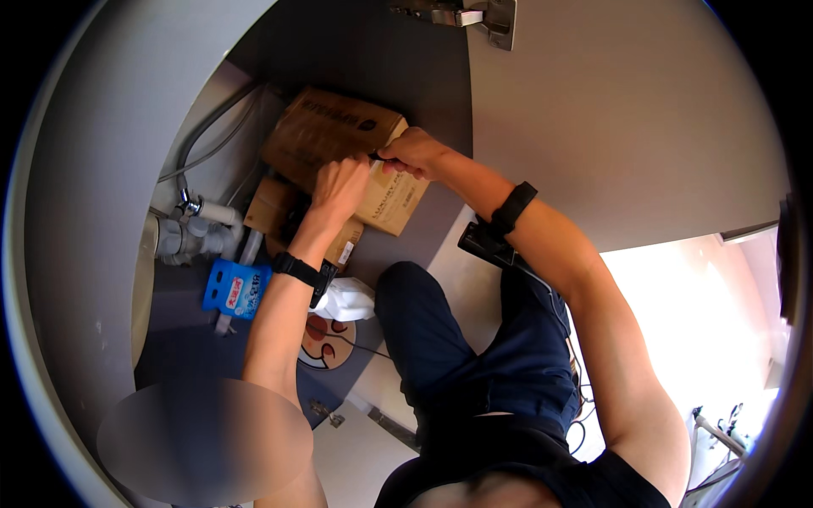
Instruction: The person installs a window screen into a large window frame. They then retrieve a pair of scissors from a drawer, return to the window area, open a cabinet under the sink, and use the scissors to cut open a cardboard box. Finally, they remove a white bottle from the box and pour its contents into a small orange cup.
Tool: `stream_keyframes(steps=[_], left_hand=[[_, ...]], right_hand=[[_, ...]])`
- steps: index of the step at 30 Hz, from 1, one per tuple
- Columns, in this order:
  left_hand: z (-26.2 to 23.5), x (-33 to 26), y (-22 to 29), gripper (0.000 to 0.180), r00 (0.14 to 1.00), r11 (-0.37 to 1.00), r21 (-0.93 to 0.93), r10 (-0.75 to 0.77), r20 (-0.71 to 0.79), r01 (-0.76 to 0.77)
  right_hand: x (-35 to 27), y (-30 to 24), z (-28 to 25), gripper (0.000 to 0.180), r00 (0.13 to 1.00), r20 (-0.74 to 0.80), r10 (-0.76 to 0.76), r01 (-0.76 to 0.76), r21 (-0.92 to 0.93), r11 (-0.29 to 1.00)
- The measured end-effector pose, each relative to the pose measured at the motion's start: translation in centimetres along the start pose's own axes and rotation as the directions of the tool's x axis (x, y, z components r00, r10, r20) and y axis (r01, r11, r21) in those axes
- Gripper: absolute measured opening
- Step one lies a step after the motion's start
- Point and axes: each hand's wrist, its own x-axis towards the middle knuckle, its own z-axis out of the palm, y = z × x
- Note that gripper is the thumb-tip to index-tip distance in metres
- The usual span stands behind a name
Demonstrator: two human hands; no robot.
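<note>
- Cabinet interior [436, 80], upper left.
- Right hand [415, 151] clamps small black item [376, 157]; left hand [340, 186] curls alongside, grip unclear.
- Cardboard carton [326, 127] appears closed, handling seemingly unfinished.

Cartons [326, 135] inside cabinet [432, 85], pipes [199, 237] to their left, packet [237, 289] before pipes, container [349, 300] right of packet

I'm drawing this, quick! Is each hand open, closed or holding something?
Left hand: closed; can't tell if it holds anything.
Right hand: closed, seemingly on a small black thing.
</note>
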Motion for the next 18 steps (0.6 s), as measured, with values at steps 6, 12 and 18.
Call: stream_keyframes(steps=[6,12,18], left_hand=[[0.5,-0.6,0.0,0.011,0.992,0.999,-0.048,-0.032,-0.118,0.026],[1.0,-0.5,-0.3,0.012,0.989,0.999,-0.044,-0.033,-0.141,0.027],[0.1,-0.5,0.3,0.017,0.992,0.998,-0.034,-0.057,-0.112,0.054]], right_hand=[[-0.6,0.8,0.5,0.022,0.999,-0.025,-0.021,0.025,0.178,0.984],[-1.4,1.6,-1.6,0.028,0.998,-0.044,-0.049,0.051,0.026,0.998],[0.0,1.8,0.9,0.016,0.991,0.071,-0.117,0.089,0.311,0.946]])
